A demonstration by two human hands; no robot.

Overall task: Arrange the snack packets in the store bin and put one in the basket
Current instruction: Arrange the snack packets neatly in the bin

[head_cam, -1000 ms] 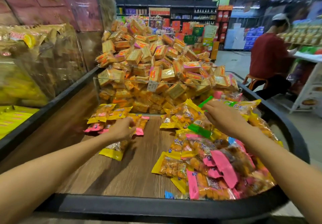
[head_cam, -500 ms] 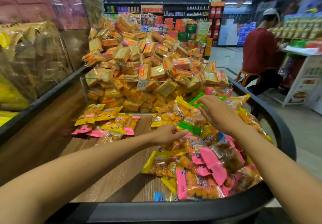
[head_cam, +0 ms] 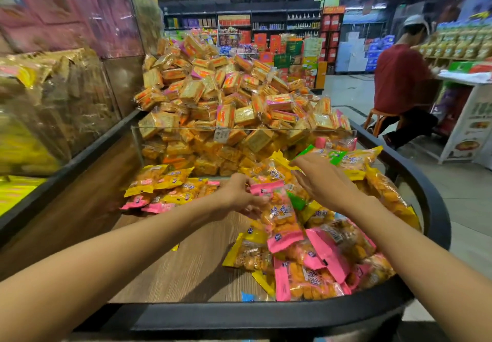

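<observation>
The store bin (head_cam: 436,208) has a black rim and a wooden floor. A loose pile of snack packets (head_cam: 327,256) with pink, yellow and green ends fills its right side. A small tidy group of yellow and pink packets (head_cam: 165,187) lies at the back left. My left hand (head_cam: 239,195) grips a pink-ended packet (head_cam: 279,219) by its top edge, lifted above the pile. Over the back of the pile, my right hand (head_cam: 319,179) has its fingers spread and touches the packets. No basket is in view.
A clear divider (head_cam: 239,131) separates the bin from a tall heap of orange biscuit packs (head_cam: 229,107). Clear panels with packed goods (head_cam: 53,102) stand to the left. A person in a red shirt (head_cam: 402,83) sits on a stool by shelves at the right.
My left hand moved from the left packet group across to the pile and took hold of a pink-ended packet. My right hand stayed over the pile's back.
</observation>
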